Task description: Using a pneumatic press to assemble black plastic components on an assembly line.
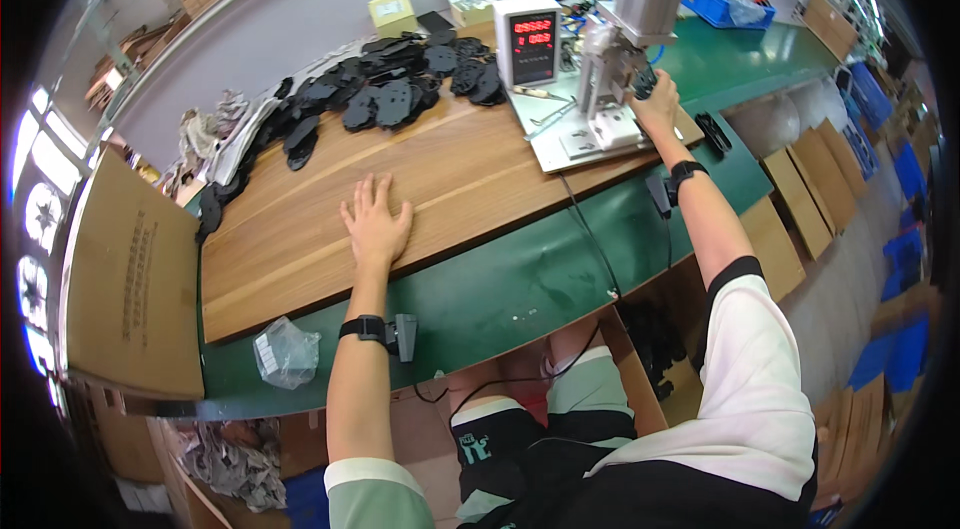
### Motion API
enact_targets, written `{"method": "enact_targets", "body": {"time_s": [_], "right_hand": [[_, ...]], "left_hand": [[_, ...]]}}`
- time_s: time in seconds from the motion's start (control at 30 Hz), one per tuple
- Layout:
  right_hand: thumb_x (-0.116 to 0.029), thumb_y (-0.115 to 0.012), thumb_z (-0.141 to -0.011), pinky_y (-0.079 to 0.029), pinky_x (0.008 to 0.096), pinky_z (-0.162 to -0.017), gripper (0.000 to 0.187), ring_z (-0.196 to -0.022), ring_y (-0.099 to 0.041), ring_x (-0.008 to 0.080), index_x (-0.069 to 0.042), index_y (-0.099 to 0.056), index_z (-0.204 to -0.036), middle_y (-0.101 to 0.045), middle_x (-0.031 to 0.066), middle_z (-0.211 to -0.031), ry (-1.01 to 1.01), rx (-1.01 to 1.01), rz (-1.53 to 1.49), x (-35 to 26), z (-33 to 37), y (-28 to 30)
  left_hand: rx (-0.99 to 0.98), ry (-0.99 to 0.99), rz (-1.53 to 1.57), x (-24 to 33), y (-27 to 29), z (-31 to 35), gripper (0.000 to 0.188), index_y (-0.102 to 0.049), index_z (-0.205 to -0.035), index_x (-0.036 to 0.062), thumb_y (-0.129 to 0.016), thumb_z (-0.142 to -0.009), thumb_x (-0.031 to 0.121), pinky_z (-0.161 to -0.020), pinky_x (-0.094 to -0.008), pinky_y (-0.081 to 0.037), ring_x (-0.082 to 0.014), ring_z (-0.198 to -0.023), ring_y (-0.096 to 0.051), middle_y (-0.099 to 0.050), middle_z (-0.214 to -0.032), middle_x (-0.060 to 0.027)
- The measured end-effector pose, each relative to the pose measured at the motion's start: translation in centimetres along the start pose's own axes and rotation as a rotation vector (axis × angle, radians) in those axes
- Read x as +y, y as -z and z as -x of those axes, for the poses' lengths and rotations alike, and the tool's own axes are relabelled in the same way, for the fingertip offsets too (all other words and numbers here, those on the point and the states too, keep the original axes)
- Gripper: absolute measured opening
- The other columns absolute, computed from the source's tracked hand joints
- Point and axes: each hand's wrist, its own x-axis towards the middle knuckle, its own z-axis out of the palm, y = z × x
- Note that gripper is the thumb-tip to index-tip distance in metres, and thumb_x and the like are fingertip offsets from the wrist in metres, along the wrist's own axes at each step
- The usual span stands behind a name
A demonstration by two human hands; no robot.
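My left hand [376, 227] lies flat on the wooden board [480, 164], fingers spread, holding nothing. Further right, my right hand [657, 107] is raised beside the bench press [612, 79], its fingers closed around a small black part [644, 82]. The fingers and the press cover much of that part, so its exact kind is hidden. Beyond my left hand, a pile of flat black plastic pieces [390, 101] spreads along the back of the board. The white control box [528, 41], with a lit red display, stands at the left of the press.
A green-topped table [520, 279] carries the board. Tweezers [540, 92] rest near the press, and black pieces [713, 134] lie at its right. A clear plastic bag [287, 353] sits at the front left, beside a large cardboard box [135, 279]. One cable [590, 229] hangs over the front edge.
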Motion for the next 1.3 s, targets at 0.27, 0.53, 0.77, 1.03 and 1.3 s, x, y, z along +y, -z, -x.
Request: {"method": "enact_targets", "body": {"time_s": [0.27,0.53,0.77,1.03,1.3], "right_hand": [[-0.036,-0.086,-0.079,-0.047,0.0486,-0.102,0.06,-0.117,-0.059,0.0398,-0.005,-0.06,-0.124,-0.065,0.0189,-0.121,-0.128,0.018,-0.04,0.9,0.3,2.8],[-0.016,-0.072,-0.098,-0.045,0.0409,-0.11,0.046,-0.128,-0.057,0.0278,-0.001,-0.058,-0.14,-0.058,0.0166,-0.141,-0.203,0.174,-0.647,4.1,16.2,19.3],[-0.039,-0.063,-0.102,-0.05,0.0421,-0.094,0.048,-0.105,-0.063,0.0279,0.007,-0.064,-0.115,-0.068,0.0169,-0.114,-1.179,-0.059,-0.189,29.3,56.7,29.4],[-0.046,-0.049,-0.106,-0.045,0.0457,-0.109,0.061,-0.13,-0.059,0.0379,0.005,-0.061,-0.138,-0.061,0.0266,-0.141,-1.418,-1.01,-0.232,29.3,65.0,21.3],[-0.002,-0.057,-0.094,-0.052,0.0394,-0.088,0.01,-0.095,-0.065,0.0303,0.0,-0.066,-0.099,-0.068,0.0143,-0.105,-0.586,-0.272,-0.132,17.3,50.9,17.3]], "left_hand": [[-0.017,-0.003,0.034,0.3,-0.4,0.0,0.065,-0.047,-0.155,0.0215,-0.056,-0.096,0.049,-0.128,-0.0602,-0.011,-0.0283,-0.157,-0.025,-0.034,-0.168,-0.0106],[0.003,0.031,-0.004,-1.9,-0.2,1.6,0.065,-0.046,-0.156,0.0221,-0.057,-0.097,0.047,-0.128,-0.0592,-0.013,-0.0287,-0.156,-0.027,-0.036,-0.166,-0.0107],[0.016,-0.001,0.026,1.2,-0.8,0.3,0.065,-0.045,-0.157,0.0211,-0.055,-0.098,0.047,-0.128,-0.0594,-0.013,-0.0292,-0.156,-0.027,-0.036,-0.166,-0.0113],[-0.018,-0.008,-0.052,0.9,-0.4,0.4,0.066,-0.041,-0.161,0.0233,-0.051,-0.101,0.048,-0.129,-0.0581,-0.011,-0.0277,-0.159,-0.024,-0.031,-0.17,-0.0104],[-0.038,0.006,-0.019,0.2,-1.2,0.6,0.066,-0.043,-0.159,0.0229,-0.051,-0.099,0.049,-0.128,-0.0584,-0.011,-0.0277,-0.158,-0.024,-0.032,-0.169,-0.0106]]}}
